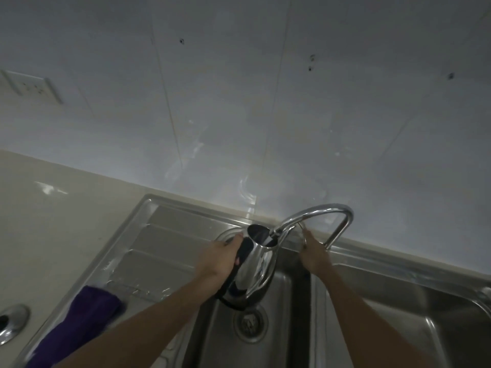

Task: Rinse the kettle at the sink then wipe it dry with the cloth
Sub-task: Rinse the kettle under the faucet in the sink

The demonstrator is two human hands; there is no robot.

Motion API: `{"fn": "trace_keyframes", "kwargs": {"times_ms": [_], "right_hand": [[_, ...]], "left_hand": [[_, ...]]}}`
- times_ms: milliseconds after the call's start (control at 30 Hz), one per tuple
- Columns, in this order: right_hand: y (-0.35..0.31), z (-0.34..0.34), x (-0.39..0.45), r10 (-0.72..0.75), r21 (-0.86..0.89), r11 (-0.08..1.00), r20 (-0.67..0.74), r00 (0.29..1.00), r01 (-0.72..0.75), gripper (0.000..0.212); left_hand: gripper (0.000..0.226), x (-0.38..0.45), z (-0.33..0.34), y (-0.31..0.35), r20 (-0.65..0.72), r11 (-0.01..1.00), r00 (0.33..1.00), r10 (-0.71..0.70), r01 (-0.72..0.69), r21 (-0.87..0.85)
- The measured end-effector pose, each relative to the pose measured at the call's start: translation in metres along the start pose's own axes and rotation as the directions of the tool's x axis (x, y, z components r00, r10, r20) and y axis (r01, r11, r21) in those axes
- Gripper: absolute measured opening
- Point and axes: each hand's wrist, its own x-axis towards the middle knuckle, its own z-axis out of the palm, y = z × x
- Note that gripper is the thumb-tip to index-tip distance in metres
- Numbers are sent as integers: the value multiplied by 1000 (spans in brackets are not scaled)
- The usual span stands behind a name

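Observation:
My left hand (218, 257) grips the black handle of a shiny steel kettle (253, 269), holding it over the left sink basin (276, 349) with its open top just under the spout of the curved chrome tap (316, 212). My right hand (313, 252) reaches behind the kettle to the tap's thin lever, fingers around it. No water stream is plain to see. A purple cloth (79, 325) lies on the wet steel draining board (159, 243) at the lower left.
A second basin (414, 325) lies to the right. Beige countertop (53, 221) stretches left, with a round chrome fitting (12, 324) at its edge. A tiled wall with a socket (32, 86) rises right behind the sink.

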Motion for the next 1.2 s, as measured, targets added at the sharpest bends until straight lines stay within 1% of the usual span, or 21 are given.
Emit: {"fn": "trace_keyframes", "kwargs": {"times_ms": [33,100,200,267,333,400,533,667,767,933,1067,1200], "right_hand": [[-2,2,-9,24,74,997,-72,997,-19,51],[-1,10,-23,65,189,981,-124,990,-41,41],[-3,16,-36,59,182,983,-159,986,-29,35],[-4,15,-39,66,192,981,-175,982,-31,37],[-8,12,-40,76,206,978,-184,980,-38,38],[-11,11,-40,77,235,972,-195,978,-29,38],[-13,11,-41,66,263,965,-206,976,-10,39],[-14,10,-45,65,270,963,-218,974,-3,36],[-17,8,-49,66,296,955,-229,971,5,37],[-28,3,-57,66,338,941,-243,968,21,37],[-33,2,-59,50,356,933,-255,966,46,34],[-33,2,-60,27,350,934,-268,963,72,32]], "left_hand": [[68,2,0,1,2,1000,1000,-8,8,-1],[67,6,1,1,3,1000,1000,-27,27,-7],[61,12,1,5,26,998,998,-59,60,-29],[57,16,1,10,71,992,993,-93,98,-75],[55,19,1,15,75,990,991,-113,119,-79],[54,20,3,21,52,992,992,-113,116,-56],[56,19,3,21,48,995,993,-104,105,-5],[59,14,-4,6,107,995,991,-76,83,-58],[60,8,-9,-1,51,993,996,-67,72,-92],[65,2,-12,-8,28,984,999,-43,47,-171],[64,-2,-13,-12,24,988,1000,-3,7,-156],[62,-5,-13,-14,14,989,1000,-4,6,-151]]}}
